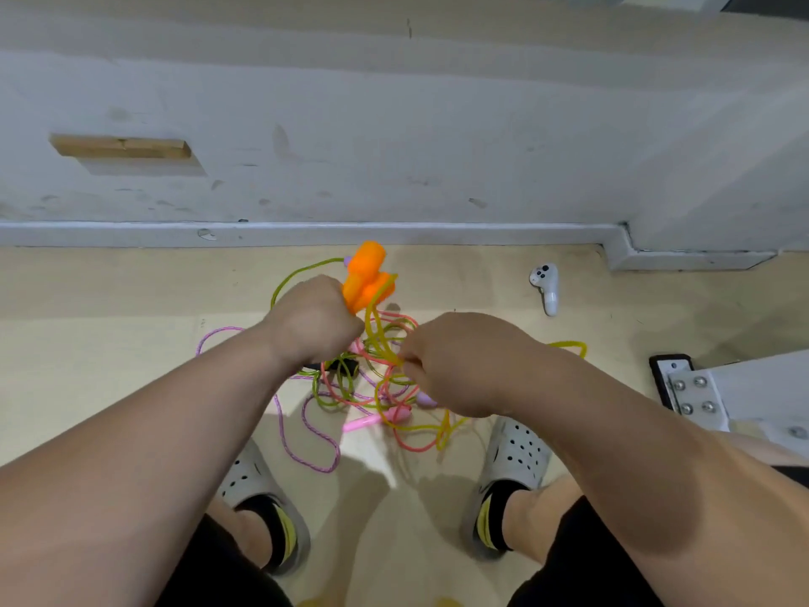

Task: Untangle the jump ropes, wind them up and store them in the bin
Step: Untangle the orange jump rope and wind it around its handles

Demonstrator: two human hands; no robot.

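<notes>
A tangle of jump ropes (pixel 367 387) lies on the floor between my feet: yellow-green, pink and purple cords mixed together. My left hand (pixel 313 319) grips two orange handles (pixel 367 278) held up above the pile. From them a yellow-green rope (pixel 377 332) runs down to my right hand (pixel 455 361), which pinches it just over the tangle. A pink handle (pixel 361 423) lies at the pile's near edge. A purple rope (pixel 306 424) loops out to the left. No bin is in view.
A white game controller (pixel 546 286) lies on the floor to the right, near the wall's baseboard (pixel 306 233). A white piece with metal bolts (pixel 696 394) sits at the right edge. My two feet in grey perforated clogs (pixel 512 466) flank the pile.
</notes>
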